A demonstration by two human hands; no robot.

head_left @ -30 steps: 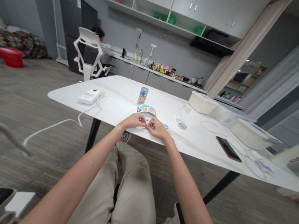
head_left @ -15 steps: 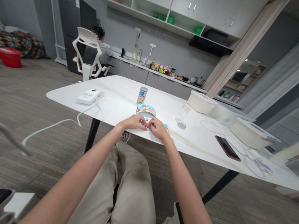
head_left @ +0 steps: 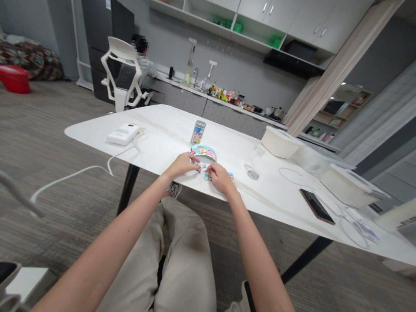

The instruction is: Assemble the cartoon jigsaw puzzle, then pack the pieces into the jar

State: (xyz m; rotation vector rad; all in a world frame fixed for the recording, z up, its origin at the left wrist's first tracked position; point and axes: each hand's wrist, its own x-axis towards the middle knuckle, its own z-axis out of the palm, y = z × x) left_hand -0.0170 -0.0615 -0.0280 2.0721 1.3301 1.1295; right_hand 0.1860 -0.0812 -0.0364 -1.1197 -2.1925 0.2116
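Note:
My left hand [head_left: 181, 166] and my right hand [head_left: 221, 179] rest near the front edge of the white table [head_left: 156, 138], a small gap between them. Several colourful printed paper pieces [head_left: 209, 174] lie under and between my fingers. My right fingertips press on one piece, apparently pinching it. My left fingertips reach a scrap at its left end, but the grip is too small to tell. Just beyond stands a round cartoon-printed lid or roll [head_left: 203, 151], and farther back a printed can [head_left: 198, 132].
A white device [head_left: 123, 134] with a cable lies at the table's left. To the right are a clear glass item [head_left: 254, 165], a phone [head_left: 316, 206] and white plastic boxes [head_left: 350, 185]. A seated person [head_left: 139, 57] is behind the table, beyond a white chair.
My hands, fingertips together over the printed pieces before, have moved apart. The left hand shifted left, opening a gap. The printed pieces between them show more.

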